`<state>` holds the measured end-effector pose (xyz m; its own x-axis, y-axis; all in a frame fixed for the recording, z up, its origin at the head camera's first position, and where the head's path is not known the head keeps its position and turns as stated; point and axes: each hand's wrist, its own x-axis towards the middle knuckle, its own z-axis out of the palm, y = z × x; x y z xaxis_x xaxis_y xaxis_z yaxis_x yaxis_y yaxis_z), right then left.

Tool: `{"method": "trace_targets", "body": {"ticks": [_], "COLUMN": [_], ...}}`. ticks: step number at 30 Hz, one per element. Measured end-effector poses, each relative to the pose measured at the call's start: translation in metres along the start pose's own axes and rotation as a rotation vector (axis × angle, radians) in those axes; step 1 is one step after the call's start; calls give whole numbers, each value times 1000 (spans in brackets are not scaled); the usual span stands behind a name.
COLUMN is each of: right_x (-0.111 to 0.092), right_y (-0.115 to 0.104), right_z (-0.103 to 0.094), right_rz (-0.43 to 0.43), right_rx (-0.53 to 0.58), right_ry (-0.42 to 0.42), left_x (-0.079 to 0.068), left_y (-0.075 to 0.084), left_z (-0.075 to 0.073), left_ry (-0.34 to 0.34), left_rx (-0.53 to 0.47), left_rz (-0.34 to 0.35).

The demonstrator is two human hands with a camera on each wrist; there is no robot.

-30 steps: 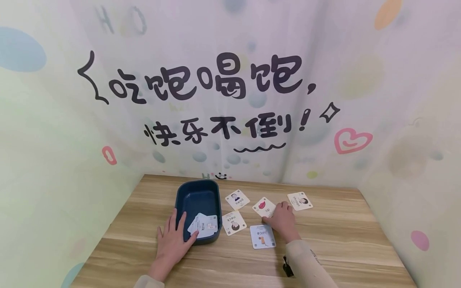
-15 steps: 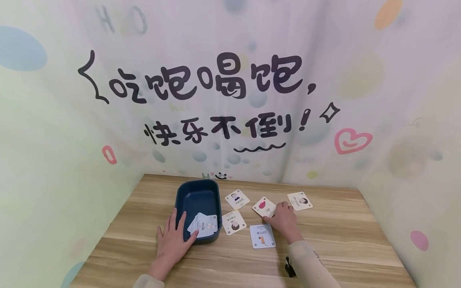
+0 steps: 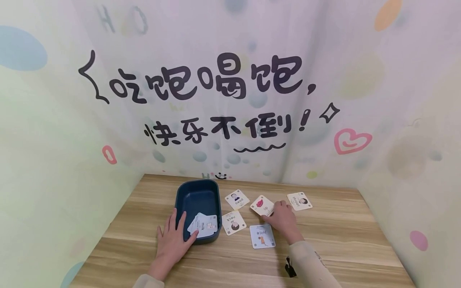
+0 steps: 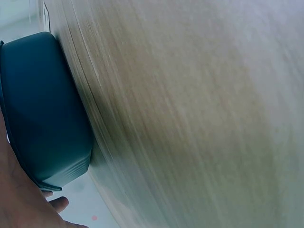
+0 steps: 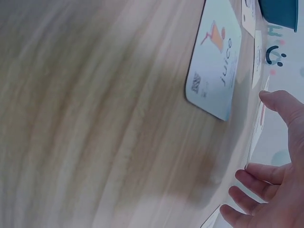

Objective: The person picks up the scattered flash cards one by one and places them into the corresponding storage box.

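My right hand [image 3: 284,219] holds the lip card [image 3: 261,205] at its edges between thumb and fingers, seen edge-on in the right wrist view. The juice card [image 3: 262,236] lies flat just in front of that hand. My left hand [image 3: 173,242] rests spread over the near left corner of a dark blue box [image 3: 179,196], its thumb by the milk card [image 3: 207,225]. That card lies on other cards at the box's near end. From the left wrist, the box wall [image 4: 47,104] shows beside my left hand.
The head card [image 3: 237,199] and neck card [image 3: 234,223] lie right of the box. The throat card [image 3: 300,201] lies behind and right of my right hand. A small black object [image 3: 289,268] is by the right sleeve. A printed curtain [image 3: 223,160] stands behind the wooden table [image 3: 342,240].
The lip card, held in my right hand, has shifted slightly left and away from me. My left hand and the box have stayed put.
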<state>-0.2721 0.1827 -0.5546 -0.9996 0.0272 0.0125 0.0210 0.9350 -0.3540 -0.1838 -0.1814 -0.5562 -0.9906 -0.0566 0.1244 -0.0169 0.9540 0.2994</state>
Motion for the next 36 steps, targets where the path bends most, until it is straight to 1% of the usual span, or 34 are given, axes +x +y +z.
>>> {"method": "trace_targets", "body": {"ticks": [14,23,30,36], "right_x": [-3,-5,-6,-8], "right_y": [-14,-26,-34,-42], "right_z": [-5,-9,-9,-9], "right_rz": [-56,-106,-142,-160], "right_rx": [23,11,-18,-1], "right_ry": [13,17,21,34], "left_x": [0,0,0,0], "left_y": [0,0,0,0], "left_z": [0,1,0,0], "left_ry": [13,12,13,8], "left_rx": [-5,-2,-4,-10], "left_rz": [7,6,6,4]}}
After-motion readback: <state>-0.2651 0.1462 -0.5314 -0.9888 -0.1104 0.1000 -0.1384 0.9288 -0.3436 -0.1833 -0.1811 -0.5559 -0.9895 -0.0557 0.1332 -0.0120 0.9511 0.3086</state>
